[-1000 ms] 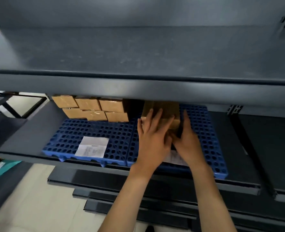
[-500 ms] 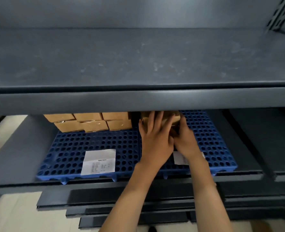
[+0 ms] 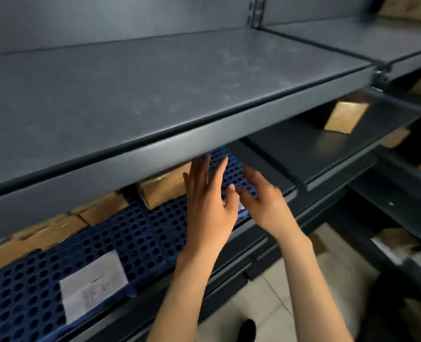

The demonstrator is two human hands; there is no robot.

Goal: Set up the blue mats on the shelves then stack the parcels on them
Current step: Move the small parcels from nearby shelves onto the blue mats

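Two blue mats (image 3: 120, 245) lie side by side on the lower shelf (image 3: 259, 233), covering its left and centre sections; this part of the setup appears complete for this shelf. A row of parcels (image 3: 101, 211) stands along the back of the mats, partly hidden under the upper shelf (image 3: 155, 95). The rightmost parcel (image 3: 163, 187) sits on the mat just left of the hands. The left hand (image 3: 208, 203) is above the mat with fingers spread and holds nothing; its fingertips are near the parcel's right end, and contact cannot be confirmed. The right hand (image 3: 263, 201) is also spread and empty, over the right end of the mat. A white label (image 3: 93, 282) lies on the front of the left mat. The upper shelf carries no mat. One box (image 3: 345, 116) rests on the bare shelf to the right. Judgement: stacking is in its early part; mat area to the front and right is unfilled, and other shelves still need mats.
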